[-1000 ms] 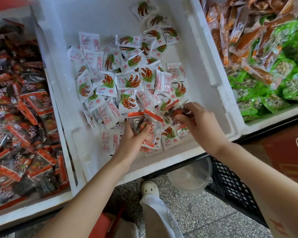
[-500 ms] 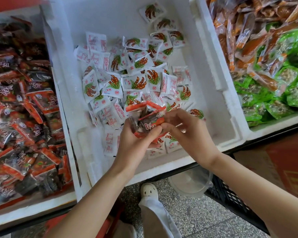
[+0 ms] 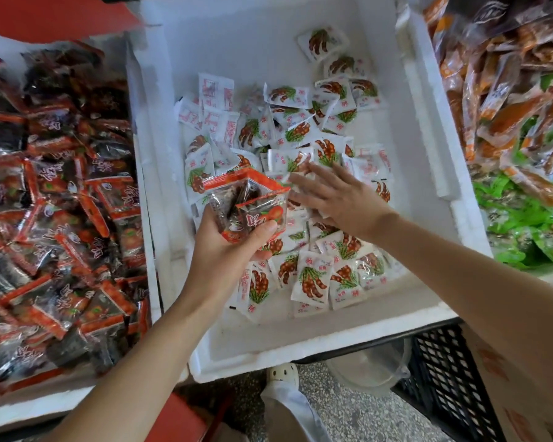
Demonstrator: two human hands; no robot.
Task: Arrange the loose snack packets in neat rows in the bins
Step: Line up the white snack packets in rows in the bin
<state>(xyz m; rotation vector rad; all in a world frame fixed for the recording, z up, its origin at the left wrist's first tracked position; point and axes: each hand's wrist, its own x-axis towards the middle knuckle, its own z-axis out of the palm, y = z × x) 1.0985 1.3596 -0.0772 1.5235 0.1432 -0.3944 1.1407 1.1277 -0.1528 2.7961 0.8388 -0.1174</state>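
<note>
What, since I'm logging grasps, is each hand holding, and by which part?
Left hand grips a bunch of red-edged packets by their lower ends; right hand holds nothing, fingers spread.

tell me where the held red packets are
Head view, left of centre: the red packets sit in the left hand over the middle white bin.

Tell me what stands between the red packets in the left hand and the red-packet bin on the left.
Only the white bin's left wall lies between the red packets in the left hand and the left bin; no other obstacle shows.
</note>
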